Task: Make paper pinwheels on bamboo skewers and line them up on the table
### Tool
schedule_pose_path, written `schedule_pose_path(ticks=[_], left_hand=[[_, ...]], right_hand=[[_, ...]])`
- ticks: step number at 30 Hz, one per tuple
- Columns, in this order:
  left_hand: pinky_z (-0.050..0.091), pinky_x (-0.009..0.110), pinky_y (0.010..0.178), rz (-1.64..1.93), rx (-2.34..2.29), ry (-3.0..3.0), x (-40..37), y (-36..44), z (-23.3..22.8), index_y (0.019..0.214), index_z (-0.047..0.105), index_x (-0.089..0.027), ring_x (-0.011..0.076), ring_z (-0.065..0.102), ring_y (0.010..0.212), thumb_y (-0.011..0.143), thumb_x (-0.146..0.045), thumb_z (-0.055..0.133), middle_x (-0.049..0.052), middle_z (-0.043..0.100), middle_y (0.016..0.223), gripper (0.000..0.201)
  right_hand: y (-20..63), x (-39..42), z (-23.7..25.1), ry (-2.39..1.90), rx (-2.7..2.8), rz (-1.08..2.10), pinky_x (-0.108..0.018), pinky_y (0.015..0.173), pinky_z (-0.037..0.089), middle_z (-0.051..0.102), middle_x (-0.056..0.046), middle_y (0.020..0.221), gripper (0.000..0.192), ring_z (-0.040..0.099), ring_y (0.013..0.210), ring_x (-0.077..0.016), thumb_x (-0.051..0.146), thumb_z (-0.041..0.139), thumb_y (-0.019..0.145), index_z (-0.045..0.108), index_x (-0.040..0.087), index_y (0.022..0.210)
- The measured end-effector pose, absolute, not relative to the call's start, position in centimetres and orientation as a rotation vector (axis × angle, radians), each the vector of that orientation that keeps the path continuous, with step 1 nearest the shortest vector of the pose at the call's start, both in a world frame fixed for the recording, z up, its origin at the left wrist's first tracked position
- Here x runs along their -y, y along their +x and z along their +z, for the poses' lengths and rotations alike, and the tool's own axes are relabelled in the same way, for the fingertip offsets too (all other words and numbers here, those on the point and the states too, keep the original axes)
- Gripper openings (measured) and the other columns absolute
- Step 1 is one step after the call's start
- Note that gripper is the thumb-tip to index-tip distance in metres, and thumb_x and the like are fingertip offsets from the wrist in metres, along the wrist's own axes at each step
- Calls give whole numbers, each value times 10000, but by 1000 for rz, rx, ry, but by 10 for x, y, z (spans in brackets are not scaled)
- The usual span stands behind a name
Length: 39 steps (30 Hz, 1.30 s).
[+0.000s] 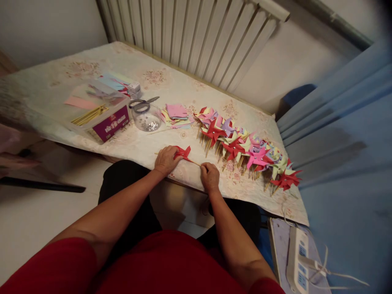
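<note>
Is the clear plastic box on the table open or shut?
Open: the plastic box has no lid on, and wooden sticks show inside.

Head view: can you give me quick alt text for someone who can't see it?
At a table's near edge, the left hand presses a red paper pinwheel while the right hand pinches its wooden stick. A row of finished pinwheels lies to the right; scissors, paper squares and a plastic box lie behind.
</note>
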<state>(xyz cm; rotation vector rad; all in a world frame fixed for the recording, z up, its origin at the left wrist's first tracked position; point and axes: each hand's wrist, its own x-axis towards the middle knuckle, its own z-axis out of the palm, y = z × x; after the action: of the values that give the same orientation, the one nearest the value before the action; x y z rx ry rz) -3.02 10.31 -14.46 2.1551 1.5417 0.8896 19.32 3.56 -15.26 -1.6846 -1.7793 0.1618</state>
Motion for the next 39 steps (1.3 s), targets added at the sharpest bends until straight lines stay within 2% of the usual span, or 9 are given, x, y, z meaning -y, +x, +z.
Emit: schedule_pose_path(ticks=[10, 39], left_hand=[[439, 389, 804, 873, -1644, 2147, -109, -27, -148, 868, 644, -235, 256, 599, 909, 834, -428, 705, 64, 676, 930, 205], [426, 383, 811, 869, -1681, 2139, -107, -25, -146, 860, 651, -224, 242, 581, 886, 866, -434, 653, 63, 655, 904, 210]], right_hand=[[193, -36, -153, -1671, 1765, 171, -321, 799, 439, 709, -56, 826, 200, 609, 827, -216, 205, 509, 921, 683, 209, 822], [193, -37, -154, -1678, 1741, 161, -317, 786, 428, 698, -49, 808, 203, 598, 820, -215, 202, 508, 917, 678, 211, 807]])
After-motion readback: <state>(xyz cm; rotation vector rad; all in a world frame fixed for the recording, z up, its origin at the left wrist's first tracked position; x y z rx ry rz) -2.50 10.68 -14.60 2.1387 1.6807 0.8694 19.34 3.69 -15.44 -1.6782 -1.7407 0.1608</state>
